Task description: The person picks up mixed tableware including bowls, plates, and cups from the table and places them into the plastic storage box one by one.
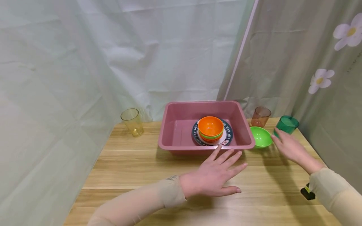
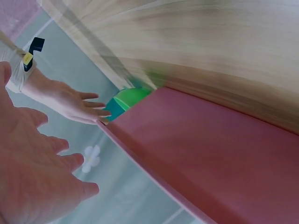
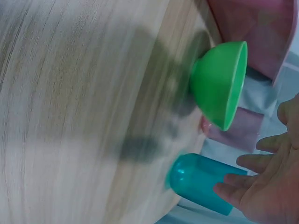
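Note:
My left hand (image 1: 216, 175) is spread flat in the air near the front rim of a pink plastic tub (image 1: 181, 106) and holds nothing. To the tub's right, my right hand (image 1: 292, 149) reaches out with fingers extended, close to a green bowl (image 1: 262, 138) and a teal cup (image 1: 287, 125). In the right wrist view the green bowl (image 3: 216, 84) stands upright on the table, a gap between it and the fingers. Those fingers overlap the teal cup (image 3: 201, 179) there; contact cannot be made out. Inside the tub, stacked orange and green bowls (image 1: 210, 127) sit on a dark-rimmed plate (image 1: 228, 133).
A reddish-brown clear cup (image 1: 260, 116) stands behind the green bowl. Toward the table's back left is a yellow clear tumbler (image 1: 133, 122). Pale curtains (image 1: 175, 56) hang behind and beside the wooden table (image 1: 127, 169).

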A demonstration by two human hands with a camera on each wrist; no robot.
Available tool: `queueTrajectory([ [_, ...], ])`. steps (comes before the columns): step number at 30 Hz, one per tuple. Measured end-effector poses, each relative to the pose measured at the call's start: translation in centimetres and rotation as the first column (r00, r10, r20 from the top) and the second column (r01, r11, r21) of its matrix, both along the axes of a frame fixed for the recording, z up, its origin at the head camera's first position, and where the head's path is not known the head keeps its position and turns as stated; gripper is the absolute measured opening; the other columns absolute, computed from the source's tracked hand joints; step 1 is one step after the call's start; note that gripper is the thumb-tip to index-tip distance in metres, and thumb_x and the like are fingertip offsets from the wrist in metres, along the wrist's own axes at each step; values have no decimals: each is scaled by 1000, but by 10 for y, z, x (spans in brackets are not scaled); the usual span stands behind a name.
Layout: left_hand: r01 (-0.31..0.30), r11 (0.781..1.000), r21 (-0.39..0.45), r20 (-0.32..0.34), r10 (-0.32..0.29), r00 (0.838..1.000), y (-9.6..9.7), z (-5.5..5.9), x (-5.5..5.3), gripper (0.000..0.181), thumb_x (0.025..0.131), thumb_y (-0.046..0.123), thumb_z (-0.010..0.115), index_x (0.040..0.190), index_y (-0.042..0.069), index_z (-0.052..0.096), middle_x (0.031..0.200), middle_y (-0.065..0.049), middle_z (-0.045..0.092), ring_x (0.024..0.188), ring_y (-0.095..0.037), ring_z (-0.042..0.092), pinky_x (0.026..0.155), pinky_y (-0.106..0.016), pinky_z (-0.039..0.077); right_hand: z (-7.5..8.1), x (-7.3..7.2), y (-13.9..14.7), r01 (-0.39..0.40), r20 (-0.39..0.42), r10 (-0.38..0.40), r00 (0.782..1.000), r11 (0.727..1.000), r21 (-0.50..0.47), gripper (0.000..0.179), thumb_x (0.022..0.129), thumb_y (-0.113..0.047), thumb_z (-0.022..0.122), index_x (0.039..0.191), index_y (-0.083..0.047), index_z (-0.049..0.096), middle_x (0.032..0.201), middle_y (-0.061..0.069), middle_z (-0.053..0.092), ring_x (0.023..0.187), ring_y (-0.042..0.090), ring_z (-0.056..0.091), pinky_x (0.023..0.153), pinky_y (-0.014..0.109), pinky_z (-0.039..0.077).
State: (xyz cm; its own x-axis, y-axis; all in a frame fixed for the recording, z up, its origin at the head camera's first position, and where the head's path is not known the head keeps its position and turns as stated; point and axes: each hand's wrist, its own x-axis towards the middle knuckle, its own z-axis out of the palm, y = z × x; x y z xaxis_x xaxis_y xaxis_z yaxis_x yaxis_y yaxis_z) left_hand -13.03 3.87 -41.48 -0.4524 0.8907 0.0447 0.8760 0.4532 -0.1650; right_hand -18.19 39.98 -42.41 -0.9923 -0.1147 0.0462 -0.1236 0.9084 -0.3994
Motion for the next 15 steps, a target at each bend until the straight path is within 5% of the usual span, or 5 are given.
queueTrajectory([
  [6, 0, 1000, -26, 4, 0, 1000, 15, -1, 0, 78, 100, 75, 22, 165, 36, 9, 172, 0, -8, 156, -23, -14, 122, -55, -9, -3, -8, 1, 60, 118, -52, 992, 996, -67, 72, 113, -39, 17, 152, 22, 14, 151, 48, 21, 137, 65, 24, 108, 73, 26],
  [15, 2, 996, -89, 54, 3, 999, 34, -11, 2, 77, 99, 76, 23, 165, 40, 4, 171, 3, -10, 154, -20, -18, 120, -51, -16, -7, -14, 1, 152, 225, -111, 968, 972, -177, 72, 112, -37, 15, 148, 26, 16, 149, 50, 19, 137, 66, 22, 109, 72, 28],
])
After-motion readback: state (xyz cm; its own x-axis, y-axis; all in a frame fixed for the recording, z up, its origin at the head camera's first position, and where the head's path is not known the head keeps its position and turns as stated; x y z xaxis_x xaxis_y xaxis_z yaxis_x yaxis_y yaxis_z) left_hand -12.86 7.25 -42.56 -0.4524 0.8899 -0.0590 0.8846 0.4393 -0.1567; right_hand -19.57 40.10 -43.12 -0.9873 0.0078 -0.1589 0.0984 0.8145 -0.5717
